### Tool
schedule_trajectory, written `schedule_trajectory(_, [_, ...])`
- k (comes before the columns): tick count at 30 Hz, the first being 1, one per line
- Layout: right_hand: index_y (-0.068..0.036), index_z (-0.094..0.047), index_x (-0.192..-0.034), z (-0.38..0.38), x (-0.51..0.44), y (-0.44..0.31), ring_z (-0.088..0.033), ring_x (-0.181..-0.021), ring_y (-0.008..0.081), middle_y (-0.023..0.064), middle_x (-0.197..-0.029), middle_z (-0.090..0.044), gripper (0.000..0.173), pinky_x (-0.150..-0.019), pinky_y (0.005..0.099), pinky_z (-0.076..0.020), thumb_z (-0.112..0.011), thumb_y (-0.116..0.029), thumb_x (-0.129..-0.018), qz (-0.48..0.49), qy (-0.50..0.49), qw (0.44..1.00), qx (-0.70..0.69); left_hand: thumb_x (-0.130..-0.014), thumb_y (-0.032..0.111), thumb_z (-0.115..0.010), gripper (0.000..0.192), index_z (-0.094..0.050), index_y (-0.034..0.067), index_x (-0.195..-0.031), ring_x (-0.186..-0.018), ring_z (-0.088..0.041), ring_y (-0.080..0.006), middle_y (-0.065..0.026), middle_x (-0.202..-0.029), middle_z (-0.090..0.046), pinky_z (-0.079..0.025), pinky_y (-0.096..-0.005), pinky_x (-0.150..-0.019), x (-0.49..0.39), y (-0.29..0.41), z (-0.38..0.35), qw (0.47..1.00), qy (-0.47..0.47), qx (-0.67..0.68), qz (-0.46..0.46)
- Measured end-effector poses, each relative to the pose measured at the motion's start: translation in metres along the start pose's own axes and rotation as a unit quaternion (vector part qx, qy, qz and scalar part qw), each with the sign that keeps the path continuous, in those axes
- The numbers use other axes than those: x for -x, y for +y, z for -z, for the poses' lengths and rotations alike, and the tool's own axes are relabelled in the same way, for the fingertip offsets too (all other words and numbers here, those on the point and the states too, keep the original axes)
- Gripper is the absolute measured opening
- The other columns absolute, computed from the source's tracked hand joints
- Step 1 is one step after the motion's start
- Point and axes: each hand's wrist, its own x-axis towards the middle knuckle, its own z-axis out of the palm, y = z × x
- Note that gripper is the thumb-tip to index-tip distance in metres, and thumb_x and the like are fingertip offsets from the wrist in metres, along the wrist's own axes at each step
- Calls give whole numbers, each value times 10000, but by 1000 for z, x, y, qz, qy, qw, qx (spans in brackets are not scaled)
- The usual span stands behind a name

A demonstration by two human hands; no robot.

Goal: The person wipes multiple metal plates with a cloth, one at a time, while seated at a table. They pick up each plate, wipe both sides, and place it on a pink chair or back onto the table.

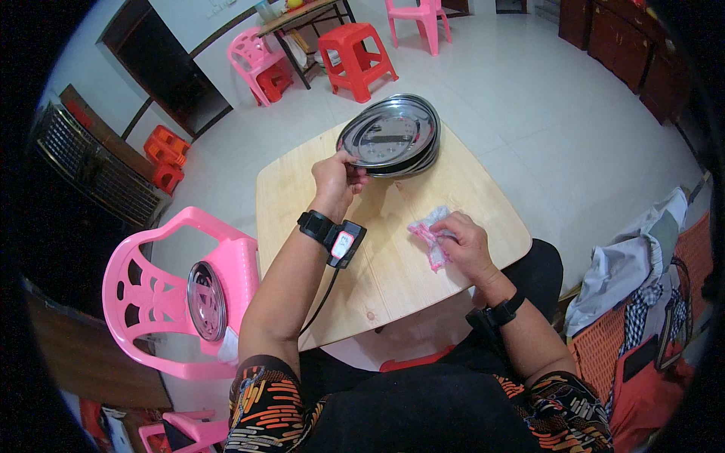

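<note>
A stack of round stainless steel plates (391,136) lies at the far edge of a light wooden table (374,238). My left hand (338,180) grips the near left rim of the top plate, which looks slightly tilted over the others. Nearer to me on the right, my right hand (464,240) holds a crumpled white cloth with a pink edge (429,232) against the tabletop. More metal plates (207,300) lean on the seat of a pink plastic chair (170,238) left of the table, with a white cloth (229,346) beside them.
Beyond the table stand a red plastic stool (358,59), another pink chair (422,17) and a side table (300,17). To the right, white and checked fabric (617,283) lies over an orange woven seat (597,345). Dark wooden cabinets (617,42) stand at the far right.
</note>
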Motion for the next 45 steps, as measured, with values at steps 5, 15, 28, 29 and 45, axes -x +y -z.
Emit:
schedule_trajectory(5, [-64,-704,-925,2,-1,-3,-627,-856,294,98,-865,-640,198,-742,372,-513,-660,-38,-734,-2,-9,1000,-1,-852,144,-574,107,-575,41,-824,-587,-582,-245,-114,-700,-605,-450,-357,-533,12,7,21,996,-43,71,-23])
schedule_trajectory(15, [-33,-693,-987,-3,4,3,-663,-838,227,88,-917,-674,193,-754,322,-534,-669,4,-798,-60,36,997,-40,-706,-9,-496,365,-606,-77,-1047,-893,-654,-241,-145,-1013,-669,-536,-329,-889,136,-16,125,979,-44,169,-102])
schedule_trajectory(28, [32,-623,-1151,29,-8,23,-660,-916,176,96,-1059,-663,219,-822,289,-569,-609,53,-933,-235,315,778,-490,-665,-71,-515,157,-601,-60,-796,-656,-602,-177,-103,-776,-637,-521,-280,-671,208,-86,163,995,-15,96,2])
schedule_trajectory(29, [30,-625,-1149,32,-9,25,-660,-915,170,93,-1055,-666,217,-819,283,-567,-612,52,-933,-226,310,786,-485,-667,-72,-515,125,-589,-46,-765,-641,-587,-170,-91,-755,-624,-510,-275,-654,207,-88,161,997,-16,78,5])
schedule_trajectory(45, [-73,-689,-1055,-11,14,-20,-601,-1055,328,126,-1084,-635,243,-890,437,-495,-687,-149,-824,129,-42,974,179,-665,-95,-516,128,-531,22,-714,-639,-527,-136,-37,-710,-541,-470,-246,-643,162,-111,149,997,29,36,-60])
